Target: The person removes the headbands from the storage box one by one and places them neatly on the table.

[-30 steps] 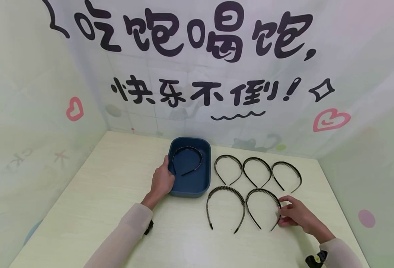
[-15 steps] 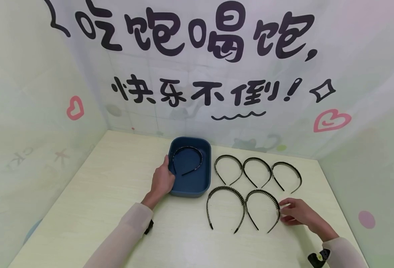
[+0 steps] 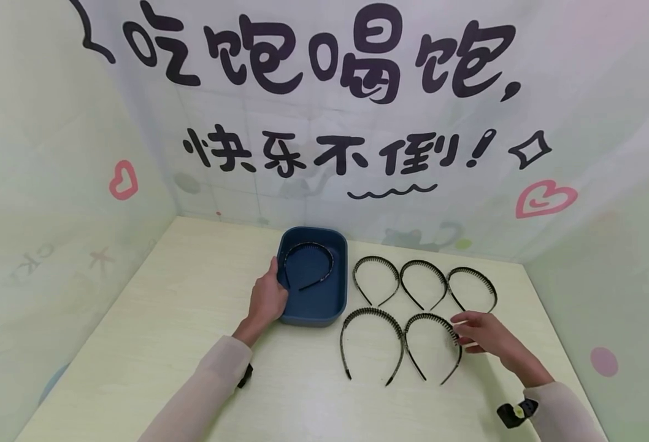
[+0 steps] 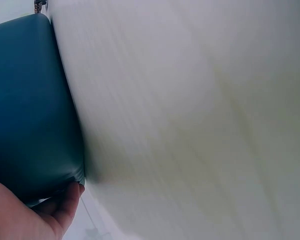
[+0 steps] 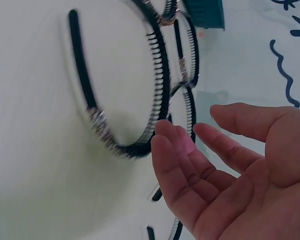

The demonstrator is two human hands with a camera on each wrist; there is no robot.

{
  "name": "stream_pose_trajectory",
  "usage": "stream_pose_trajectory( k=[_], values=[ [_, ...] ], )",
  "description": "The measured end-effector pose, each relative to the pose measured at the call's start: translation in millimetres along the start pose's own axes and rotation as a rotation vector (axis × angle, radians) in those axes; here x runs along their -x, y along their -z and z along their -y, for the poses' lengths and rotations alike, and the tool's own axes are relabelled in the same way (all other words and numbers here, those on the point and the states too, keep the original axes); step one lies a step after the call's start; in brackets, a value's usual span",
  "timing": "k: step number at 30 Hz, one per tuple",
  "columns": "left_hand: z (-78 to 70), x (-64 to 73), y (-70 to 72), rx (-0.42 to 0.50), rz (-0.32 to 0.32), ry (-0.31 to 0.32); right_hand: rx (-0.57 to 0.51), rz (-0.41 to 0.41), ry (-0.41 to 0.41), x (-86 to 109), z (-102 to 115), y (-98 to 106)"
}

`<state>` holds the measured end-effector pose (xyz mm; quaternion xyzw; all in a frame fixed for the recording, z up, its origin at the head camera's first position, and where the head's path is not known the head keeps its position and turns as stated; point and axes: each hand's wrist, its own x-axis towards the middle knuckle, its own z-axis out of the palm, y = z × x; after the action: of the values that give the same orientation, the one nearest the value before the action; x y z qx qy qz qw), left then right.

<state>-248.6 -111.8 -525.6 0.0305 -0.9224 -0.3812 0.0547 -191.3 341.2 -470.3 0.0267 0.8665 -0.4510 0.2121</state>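
Observation:
In the head view my left hand (image 3: 269, 298) grips the near left side of a deep blue plastic box (image 3: 312, 316), also seen at close range in the left wrist view. One dark toothed headband (image 3: 332, 264) lies inside it. My right hand (image 3: 484, 334) is at the upper right of the front right headband (image 3: 413, 357), with its fingers loosely bent and apart. The right wrist view shows this hand (image 5: 230, 180) holding nothing, fingertips close to the headband's toothed band (image 5: 161, 80); whether they touch it I cannot tell.
To the left of that headband lies another headband (image 3: 342, 350). Behind them are three more in a row: a left headband (image 3: 376, 258), a middle headband (image 3: 421, 263) and a right headband (image 3: 490, 282). A printed cloth wall (image 3: 280, 202) stands behind the pale table (image 3: 192, 276).
My right hand has come off the front right headband's side and moved up along it towards the back row. That headband shifted slightly. The left hand and box stay put.

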Motion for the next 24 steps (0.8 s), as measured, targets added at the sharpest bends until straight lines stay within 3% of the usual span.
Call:
stream_pose_trajectory(
  k=[13,24],
  values=[
    [0.9,0.1,-0.2,-0.002,-0.003,-0.002,-0.093,0.071,0.119,-18.0,53,-27],
    [0.7,-0.7,0.3,0.007,-0.007,-0.012,-0.210,0.100,0.155,-50.7,94,-58]
  ],
)
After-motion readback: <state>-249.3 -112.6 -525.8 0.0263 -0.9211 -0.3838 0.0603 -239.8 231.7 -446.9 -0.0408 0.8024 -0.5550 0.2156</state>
